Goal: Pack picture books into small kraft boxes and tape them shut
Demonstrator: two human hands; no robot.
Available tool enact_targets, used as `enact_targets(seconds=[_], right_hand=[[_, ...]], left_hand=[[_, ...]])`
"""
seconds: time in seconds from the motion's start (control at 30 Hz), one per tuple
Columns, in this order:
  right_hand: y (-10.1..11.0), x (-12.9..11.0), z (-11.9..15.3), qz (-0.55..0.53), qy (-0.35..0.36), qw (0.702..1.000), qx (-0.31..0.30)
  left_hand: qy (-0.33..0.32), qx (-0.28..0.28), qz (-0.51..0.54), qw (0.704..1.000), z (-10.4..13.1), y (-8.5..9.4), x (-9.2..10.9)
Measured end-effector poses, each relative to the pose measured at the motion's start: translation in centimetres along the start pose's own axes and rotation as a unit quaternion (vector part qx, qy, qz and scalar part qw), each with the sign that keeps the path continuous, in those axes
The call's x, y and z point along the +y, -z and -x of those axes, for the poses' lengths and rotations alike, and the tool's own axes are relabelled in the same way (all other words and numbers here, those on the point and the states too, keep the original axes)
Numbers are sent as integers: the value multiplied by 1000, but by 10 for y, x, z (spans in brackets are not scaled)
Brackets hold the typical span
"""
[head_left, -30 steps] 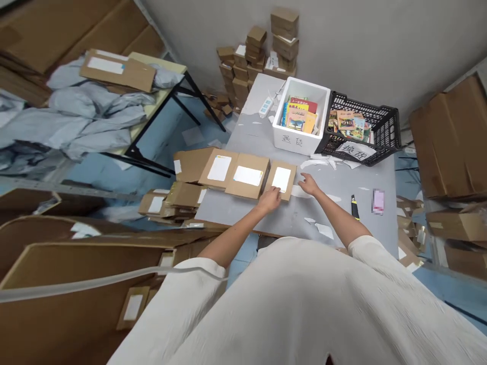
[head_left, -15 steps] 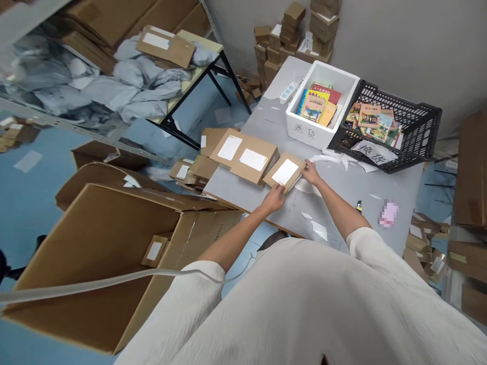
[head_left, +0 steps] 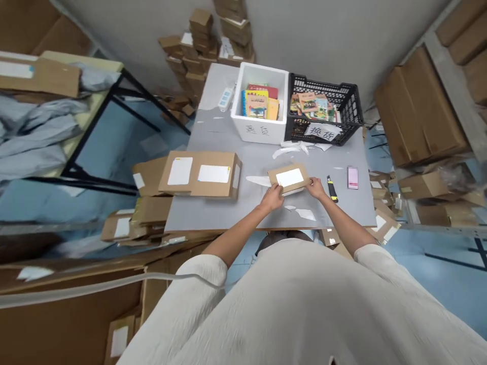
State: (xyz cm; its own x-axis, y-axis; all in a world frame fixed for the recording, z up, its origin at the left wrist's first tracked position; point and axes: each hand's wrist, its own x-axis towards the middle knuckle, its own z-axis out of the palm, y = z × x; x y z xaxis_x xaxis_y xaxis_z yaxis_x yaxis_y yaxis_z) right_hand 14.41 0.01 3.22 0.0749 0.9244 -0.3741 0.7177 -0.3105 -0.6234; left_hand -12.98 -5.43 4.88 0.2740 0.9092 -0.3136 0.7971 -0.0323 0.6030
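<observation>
A small cardboard box (head_left: 272,176) with a white label on top lies tilted on the grey table, between my hands. My left hand (head_left: 273,196) grips its near left corner, fingers closed on the edge. At its right end my right hand (head_left: 315,187) pinches the corner. Right of that hand lies a black and yellow utility knife (head_left: 332,189), and farther right a phone (head_left: 352,178) with a pink screen. To the left, two labelled cardboard boxes (head_left: 213,190) stand side by side near the table's left edge.
At the table's back stand a white foam box (head_left: 258,131) and a black crate (head_left: 323,137), both holding books. Torn paper scraps (head_left: 305,214) lie on the grey table (head_left: 213,218). A large open carton (head_left: 76,309) stands at lower left; stacked boxes (head_left: 200,50) are behind.
My view has turned to the right. The small box has moved right across the table, away from the two labelled boxes, with both hands still on it.
</observation>
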Motion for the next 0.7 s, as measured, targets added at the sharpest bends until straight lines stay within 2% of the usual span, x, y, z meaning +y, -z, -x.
enact_targets(seconds=[0.17, 0.3, 0.43, 0.57, 0.7], right_hand=[[18, 24, 40, 17, -61, 997, 43], [28, 35, 53, 24, -92, 995, 24], [38, 44, 50, 19, -97, 995, 1], [46, 48, 35, -7, -79, 996, -36], [49, 48, 16, -66, -42, 997, -21]], left_hand=[[-33, -35, -8, 999, -9, -16, 21], [-35, -63, -8, 997, -12, -22, 27], [-4, -62, 13, 998, -17, -25, 27], [86, -3, 37, 996, -25, -27, 29], [160, 34, 55, 985, -38, -26, 30]])
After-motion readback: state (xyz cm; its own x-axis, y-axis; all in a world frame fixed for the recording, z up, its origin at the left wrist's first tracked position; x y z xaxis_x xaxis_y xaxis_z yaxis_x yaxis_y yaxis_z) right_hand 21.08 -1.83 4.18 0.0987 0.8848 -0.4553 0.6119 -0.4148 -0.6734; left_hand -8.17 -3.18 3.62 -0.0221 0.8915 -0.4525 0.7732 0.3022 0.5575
